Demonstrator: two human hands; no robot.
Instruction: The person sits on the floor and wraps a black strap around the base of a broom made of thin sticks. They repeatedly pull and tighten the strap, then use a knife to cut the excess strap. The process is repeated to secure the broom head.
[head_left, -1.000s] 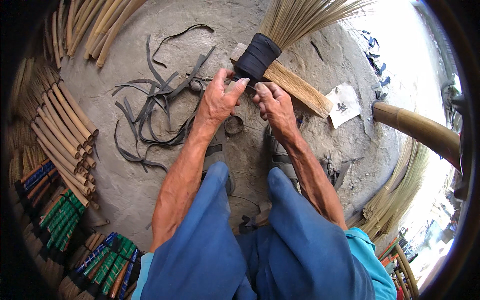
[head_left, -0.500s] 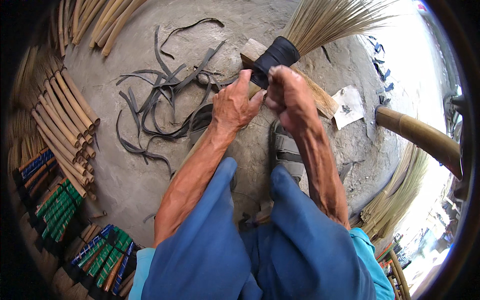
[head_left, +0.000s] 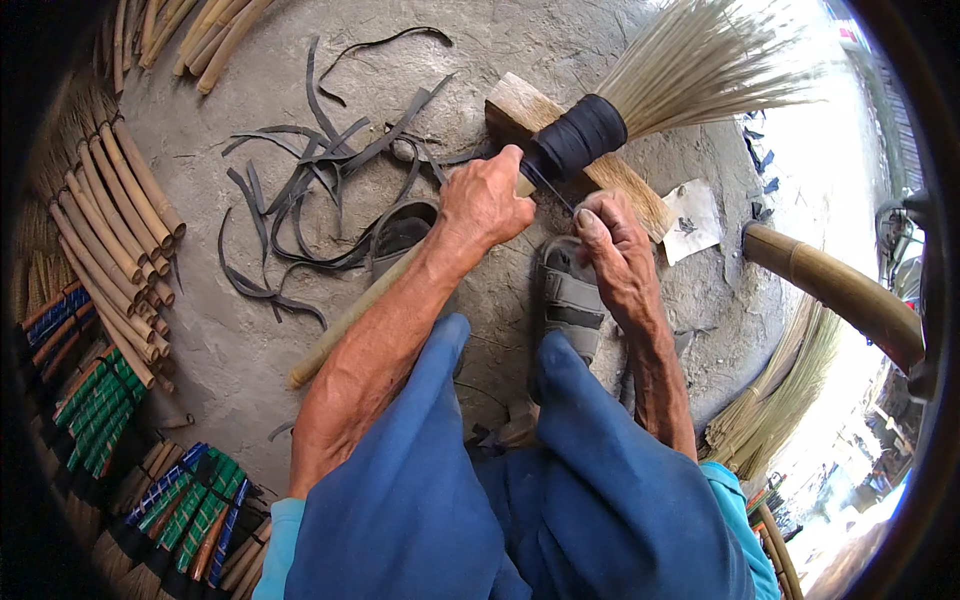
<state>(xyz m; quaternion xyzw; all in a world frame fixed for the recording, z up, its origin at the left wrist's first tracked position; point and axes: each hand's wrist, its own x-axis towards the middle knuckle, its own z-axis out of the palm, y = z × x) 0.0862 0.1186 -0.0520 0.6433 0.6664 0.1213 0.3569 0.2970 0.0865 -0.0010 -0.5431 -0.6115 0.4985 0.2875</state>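
Observation:
A broom (head_left: pixel 700 70) lies slantwise ahead of me, its pale straw fanned out to the far right. Black rubber binding (head_left: pixel 580 135) wraps the neck of the straw, which rests over a wooden block (head_left: pixel 522 100). My left hand (head_left: pixel 485 203) is closed round the broom's handle (head_left: pixel 345 330) just below the binding; the handle runs back under my left forearm. From the binding's lower end a thin black rubber strip (head_left: pixel 549 186) stretches to my right hand (head_left: pixel 617 240), whose fingers pinch its end.
Loose black rubber strips (head_left: pixel 300 190) lie tangled on the rough floor at left. Beyond them are stacked bamboo handles (head_left: pixel 130 210) and green-wrapped handles (head_left: pixel 210 505). A thick bamboo pole (head_left: pixel 835 285) juts in at right, near a straw bundle (head_left: pixel 770 390) and a paper scrap (head_left: pixel 692 222).
My right hand has come away from the binding, back towards me and slightly right, drawing the strip taut. The broom has shifted a little right, and more of its handle shows.

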